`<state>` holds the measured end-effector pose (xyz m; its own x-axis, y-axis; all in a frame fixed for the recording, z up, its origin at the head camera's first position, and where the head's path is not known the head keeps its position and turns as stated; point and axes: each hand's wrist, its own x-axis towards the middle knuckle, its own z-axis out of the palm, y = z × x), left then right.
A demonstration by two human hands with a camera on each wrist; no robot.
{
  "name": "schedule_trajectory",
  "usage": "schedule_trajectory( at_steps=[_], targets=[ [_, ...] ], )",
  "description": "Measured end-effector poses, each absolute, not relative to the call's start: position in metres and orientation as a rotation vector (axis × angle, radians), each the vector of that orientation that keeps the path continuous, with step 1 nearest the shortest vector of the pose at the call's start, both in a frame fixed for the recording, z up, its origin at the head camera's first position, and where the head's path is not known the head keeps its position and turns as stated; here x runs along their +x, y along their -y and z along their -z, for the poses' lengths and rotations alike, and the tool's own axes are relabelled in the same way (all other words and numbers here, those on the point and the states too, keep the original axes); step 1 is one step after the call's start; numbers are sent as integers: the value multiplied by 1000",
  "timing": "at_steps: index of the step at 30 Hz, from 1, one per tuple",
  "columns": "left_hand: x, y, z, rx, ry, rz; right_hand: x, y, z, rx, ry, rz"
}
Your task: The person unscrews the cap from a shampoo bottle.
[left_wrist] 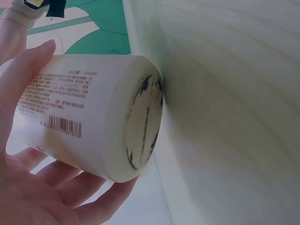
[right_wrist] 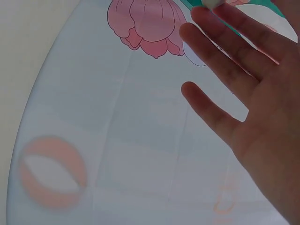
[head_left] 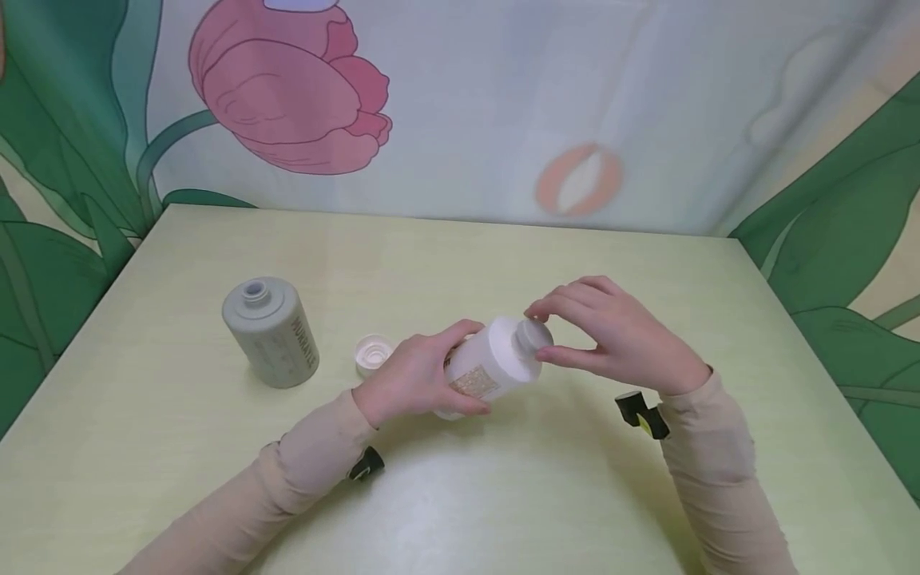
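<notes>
In the head view my left hand (head_left: pixel 420 374) grips a white bottle (head_left: pixel 496 355) round its body. The bottle lies tilted, its neck pointing up to the right. At the neck sits a grey screw cap (head_left: pixel 533 335), pinched between the thumb and fingers of my right hand (head_left: pixel 611 335). Printed text and a barcode show on the bottle's side (left_wrist: pixel 70 103) in the left wrist view, and its base has dark streaks. The right wrist view shows my right hand (right_wrist: pixel 262 98) from the palm side, with a sliver of the cap (right_wrist: pixel 213 3) at the top edge.
A grey bottle (head_left: pixel 273 339) with an uncapped mouth stands on the table (head_left: pixel 180 447) to the left. Between it and my left hand lies a white cap (head_left: pixel 372 354), its hollow side up. A curtain (head_left: pixel 460 104) printed with flowers hangs behind the table.
</notes>
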<state>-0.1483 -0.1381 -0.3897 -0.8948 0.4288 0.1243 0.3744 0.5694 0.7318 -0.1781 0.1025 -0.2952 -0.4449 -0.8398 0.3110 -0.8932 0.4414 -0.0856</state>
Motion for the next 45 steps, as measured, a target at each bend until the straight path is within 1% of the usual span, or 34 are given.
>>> schedule_trajectory(
  at_steps=[8, 16, 26, 36, 45],
  targets=[
    [-147, 138, 389, 677, -2725, -1227, -176, -103, 295, 1573, 2509, -385],
    [-147, 138, 388, 684, -2728, -1235, -177, -102, 292, 1480, 2570, -380],
    [-147, 137, 388, 693, -2729, -1213, -175, -104, 291, 1585, 2570, -396],
    [-146, 138, 389, 679, -2720, -1232, -176, -103, 291, 1463, 2611, -388],
    [-147, 136, 389, 692, -2727, -1220, -176, -105, 290, 1611, 2562, -408]
  ],
)
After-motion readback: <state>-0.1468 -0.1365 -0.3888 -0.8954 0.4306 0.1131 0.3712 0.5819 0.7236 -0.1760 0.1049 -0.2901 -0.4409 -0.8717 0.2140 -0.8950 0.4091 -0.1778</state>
